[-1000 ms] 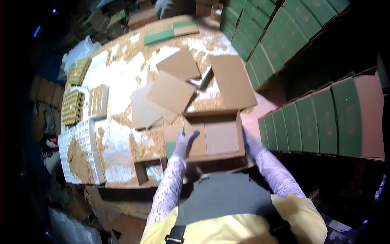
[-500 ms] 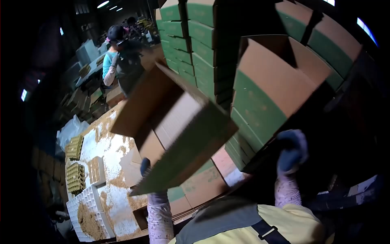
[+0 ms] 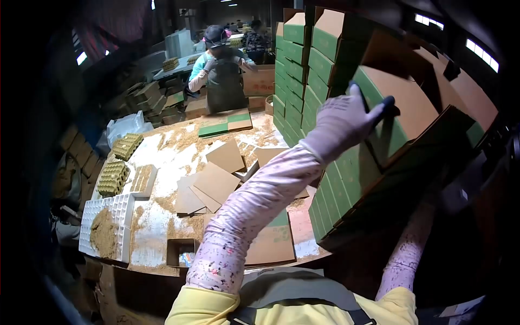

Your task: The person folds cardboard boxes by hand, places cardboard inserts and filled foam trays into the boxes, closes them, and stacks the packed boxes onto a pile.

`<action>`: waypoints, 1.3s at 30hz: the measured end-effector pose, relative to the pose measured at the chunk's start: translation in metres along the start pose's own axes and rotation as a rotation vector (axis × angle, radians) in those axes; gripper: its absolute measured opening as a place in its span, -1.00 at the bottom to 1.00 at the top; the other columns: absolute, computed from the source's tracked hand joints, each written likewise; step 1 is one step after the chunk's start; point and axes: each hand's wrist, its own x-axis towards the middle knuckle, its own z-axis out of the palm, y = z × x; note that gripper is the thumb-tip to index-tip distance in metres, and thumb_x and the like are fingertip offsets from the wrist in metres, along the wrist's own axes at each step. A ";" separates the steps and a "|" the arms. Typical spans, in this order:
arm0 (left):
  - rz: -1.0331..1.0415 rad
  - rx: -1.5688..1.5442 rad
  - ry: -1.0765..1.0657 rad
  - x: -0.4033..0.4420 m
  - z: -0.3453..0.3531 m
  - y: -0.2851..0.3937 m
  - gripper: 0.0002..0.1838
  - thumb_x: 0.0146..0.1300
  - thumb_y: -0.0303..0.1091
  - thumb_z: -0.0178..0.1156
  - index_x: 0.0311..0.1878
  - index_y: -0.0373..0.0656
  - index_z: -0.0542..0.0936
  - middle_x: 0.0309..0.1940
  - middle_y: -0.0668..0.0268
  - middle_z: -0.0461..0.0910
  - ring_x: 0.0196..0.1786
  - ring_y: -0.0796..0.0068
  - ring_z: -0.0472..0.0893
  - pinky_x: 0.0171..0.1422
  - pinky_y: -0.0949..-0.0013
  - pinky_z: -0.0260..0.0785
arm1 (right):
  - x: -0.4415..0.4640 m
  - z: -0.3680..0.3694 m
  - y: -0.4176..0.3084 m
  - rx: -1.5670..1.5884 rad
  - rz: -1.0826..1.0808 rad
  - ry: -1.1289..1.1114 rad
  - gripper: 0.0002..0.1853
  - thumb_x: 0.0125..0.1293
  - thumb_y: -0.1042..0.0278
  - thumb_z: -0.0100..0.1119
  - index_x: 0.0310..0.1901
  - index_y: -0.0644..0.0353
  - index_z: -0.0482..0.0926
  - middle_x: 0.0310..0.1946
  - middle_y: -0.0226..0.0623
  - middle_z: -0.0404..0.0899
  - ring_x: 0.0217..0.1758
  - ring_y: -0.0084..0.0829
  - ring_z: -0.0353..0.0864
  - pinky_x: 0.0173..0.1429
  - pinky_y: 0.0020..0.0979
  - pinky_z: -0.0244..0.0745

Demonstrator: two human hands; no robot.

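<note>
The left hand (image 3: 346, 120) is partly open, thumb spread from fingers, at the green side of the open carton (image 3: 403, 103); the carton lies just beyond it, atop stacked boxes (image 3: 341, 189); the right hand (image 3: 459, 187) is low in shadow, its grip impossible to tell.

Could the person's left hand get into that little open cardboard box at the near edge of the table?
Probably yes: the small cardboard box is open on top and close to the body, with nothing seen covering it. But the left hand is up at a green-and-brown carton, so it would have to come back first.
</note>
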 end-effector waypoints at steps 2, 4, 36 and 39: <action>0.393 0.153 0.529 0.008 0.020 0.009 -0.41 0.30 0.10 0.14 0.24 -0.14 0.46 0.10 -0.03 0.51 0.18 -0.08 0.49 0.31 -0.02 0.28 | -0.003 -0.002 0.003 -0.030 0.013 0.025 -0.43 0.55 0.03 -0.19 0.47 0.11 0.18 0.40 -0.13 0.28 0.40 -0.25 0.28 0.47 -0.35 0.15; 0.740 -0.277 0.592 0.034 0.060 0.003 -0.63 0.31 -0.11 0.07 0.07 -0.09 0.58 0.03 0.09 0.54 0.23 -0.02 0.42 0.42 -0.01 0.16 | -0.011 -0.003 0.005 -0.077 0.021 0.064 -0.43 0.53 0.02 -0.16 0.46 0.10 0.19 0.39 -0.14 0.29 0.39 -0.24 0.29 0.46 -0.34 0.16; 0.171 -0.276 0.014 -0.043 0.214 -0.144 -0.14 0.31 -0.30 0.22 0.54 -0.28 -0.03 0.49 -0.13 0.08 0.50 -0.14 0.16 0.55 0.13 0.09 | -0.230 0.071 0.292 0.167 0.828 0.605 -0.39 0.29 -0.18 0.17 0.28 -0.02 0.41 0.22 -0.24 0.46 0.16 -0.23 0.48 0.24 -0.27 0.42; 0.070 -0.287 -0.067 -0.100 0.216 -0.181 -0.18 0.24 -0.17 0.31 0.49 -0.21 0.17 0.40 -0.07 0.26 0.44 -0.07 0.27 0.51 0.13 0.15 | -0.252 0.046 0.302 0.188 0.909 0.683 -0.38 0.27 -0.19 0.20 0.26 -0.04 0.44 0.21 -0.25 0.47 0.14 -0.23 0.49 0.22 -0.26 0.44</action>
